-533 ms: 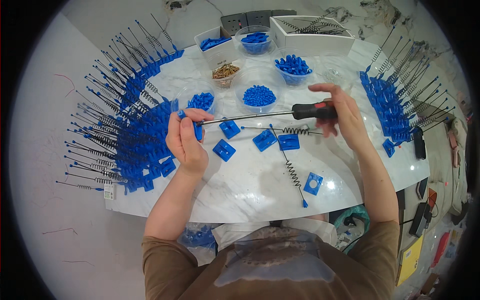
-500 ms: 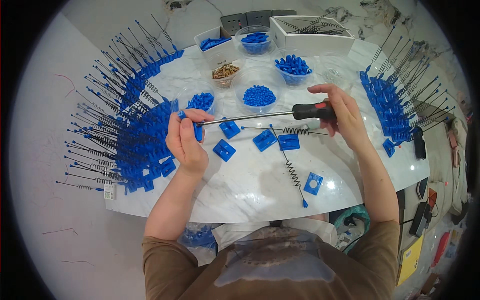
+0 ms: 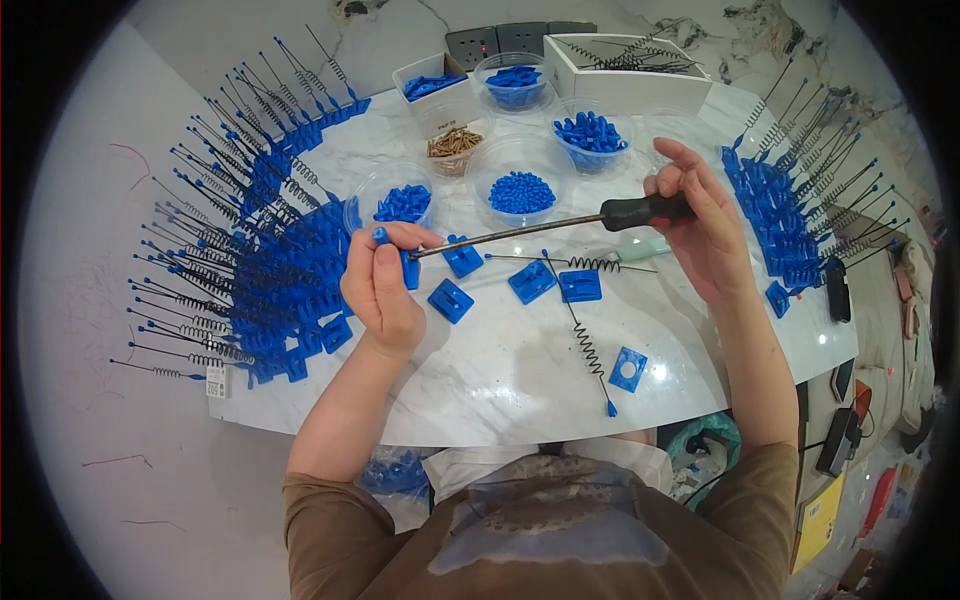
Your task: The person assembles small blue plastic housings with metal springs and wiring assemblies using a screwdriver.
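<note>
Pinched in my left hand (image 3: 385, 295) is a small blue plastic part (image 3: 411, 270), mostly hidden by my fingers. My right hand (image 3: 705, 225) grips the black handle of a screwdriver (image 3: 520, 233), its forefinger raised off the handle. The long shaft runs leftward, and its tip meets the blue part at my left fingertips. Below the shaft lie several square blue plates (image 3: 451, 300) and a black spring wire (image 3: 586, 350) with blue ends. Another spring wire (image 3: 595, 263) lies crosswise above two of the plates. A blue plate with a round hole (image 3: 628, 369) rests nearer me.
Clear tubs hold blue beads (image 3: 520, 192), blue pegs (image 3: 590, 133) and brass-coloured screws (image 3: 455, 142). A white box (image 3: 630, 88) of black spring wires stands at the back. Dense rows of blue bases with upright spring wires fill the left side (image 3: 290, 270) and right side (image 3: 765, 215).
Both hands have shifted slightly right with the screwdriver and blue part. My right fingers have changed position around the handle, and the handle sits a little higher.
</note>
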Motion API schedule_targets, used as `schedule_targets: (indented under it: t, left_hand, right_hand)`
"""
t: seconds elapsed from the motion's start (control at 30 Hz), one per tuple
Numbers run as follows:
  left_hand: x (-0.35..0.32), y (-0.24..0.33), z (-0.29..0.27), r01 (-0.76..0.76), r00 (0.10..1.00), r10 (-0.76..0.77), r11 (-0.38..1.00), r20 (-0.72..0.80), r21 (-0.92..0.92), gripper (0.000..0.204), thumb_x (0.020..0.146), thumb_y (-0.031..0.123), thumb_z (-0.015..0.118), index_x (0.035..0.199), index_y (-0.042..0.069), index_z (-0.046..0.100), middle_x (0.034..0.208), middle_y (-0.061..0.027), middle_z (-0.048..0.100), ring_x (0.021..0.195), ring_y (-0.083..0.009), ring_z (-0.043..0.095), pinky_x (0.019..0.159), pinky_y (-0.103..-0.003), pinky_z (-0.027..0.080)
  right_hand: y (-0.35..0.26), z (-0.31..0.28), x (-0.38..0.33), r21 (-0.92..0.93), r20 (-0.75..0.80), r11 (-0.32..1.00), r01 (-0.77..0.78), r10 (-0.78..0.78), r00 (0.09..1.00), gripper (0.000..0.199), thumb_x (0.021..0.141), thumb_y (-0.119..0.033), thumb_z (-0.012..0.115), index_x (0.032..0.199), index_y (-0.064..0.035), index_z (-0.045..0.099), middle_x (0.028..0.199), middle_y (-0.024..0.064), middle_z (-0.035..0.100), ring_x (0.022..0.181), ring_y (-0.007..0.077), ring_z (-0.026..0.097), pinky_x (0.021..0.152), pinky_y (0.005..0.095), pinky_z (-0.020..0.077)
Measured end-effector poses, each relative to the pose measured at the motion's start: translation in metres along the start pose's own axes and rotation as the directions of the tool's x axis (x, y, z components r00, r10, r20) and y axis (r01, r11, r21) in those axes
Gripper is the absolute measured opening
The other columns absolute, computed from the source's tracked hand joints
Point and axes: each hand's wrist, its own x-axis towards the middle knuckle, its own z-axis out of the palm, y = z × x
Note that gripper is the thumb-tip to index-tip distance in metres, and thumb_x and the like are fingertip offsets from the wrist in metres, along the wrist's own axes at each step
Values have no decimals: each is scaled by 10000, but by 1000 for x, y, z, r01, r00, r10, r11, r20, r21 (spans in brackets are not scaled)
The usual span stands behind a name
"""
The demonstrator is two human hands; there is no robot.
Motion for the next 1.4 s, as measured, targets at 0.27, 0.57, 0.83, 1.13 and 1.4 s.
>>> schedule_targets:
  t: [0.27, 0.57, 0.83, 1.13, 1.4]
  left_hand:
    - [-2, 1, -1, -50, 998, 51, 999, 31, -4, 242, 981, 224, 341, 901, 27, 456, 879, -192, 620, 591, -91, 432, 506, -204, 356]
    - [0, 3, -3, -21, 1000, 21, 999, -4, -29, 246, 979, 230, 347, 898, 21, 447, 874, -193, 608, 620, -107, 453, 514, -210, 365]
    - [-4, -1, 1, -74, 996, 74, 997, 42, -12, 253, 988, 229, 363, 892, 18, 464, 870, -182, 616, 583, -89, 430, 525, -210, 371]
    - [-4, 0, 4, -60, 996, 58, 998, 70, 27, 242, 994, 225, 352, 913, 24, 459, 891, -181, 625, 582, -85, 426, 529, -213, 374]
    - [-4, 4, 4, 2, 1000, -2, 999, -23, -40, 239, 993, 229, 320, 936, 35, 448, 927, -196, 616, 580, -100, 418, 534, -226, 380]
  right_hand:
    - [-1, 16, 1, -153, -178, 980, -126, 98, 979, 468, 1004, -391, 427, 1307, -35, 460, 979, 74, 631, 840, 108, 600, 671, 270, 490]
    - [-2, 9, -3, -589, -126, 807, -33, -51, 991, 367, 979, -320, 498, 1242, -68, 536, 836, -14, 572, 707, 27, 515, 586, 187, 377]
    - [-1, 11, -1, -251, -61, 961, 117, -136, 989, 493, 893, -233, 623, 1311, -29, 459, 1147, 53, 521, 923, 120, 524, 812, 272, 422]
    - [4, -5, -4, 362, -32, 932, 29, -18, 999, 456, 960, -316, 533, 1311, -36, 447, 1001, 25, 576, 1031, 170, 527, 950, 367, 417]
    - [-12, 17, -5, -398, -238, 892, -215, 126, 963, 490, 1000, -449, 401, 1211, -31, 544, 796, 13, 568, 671, 93, 530, 574, 220, 405]
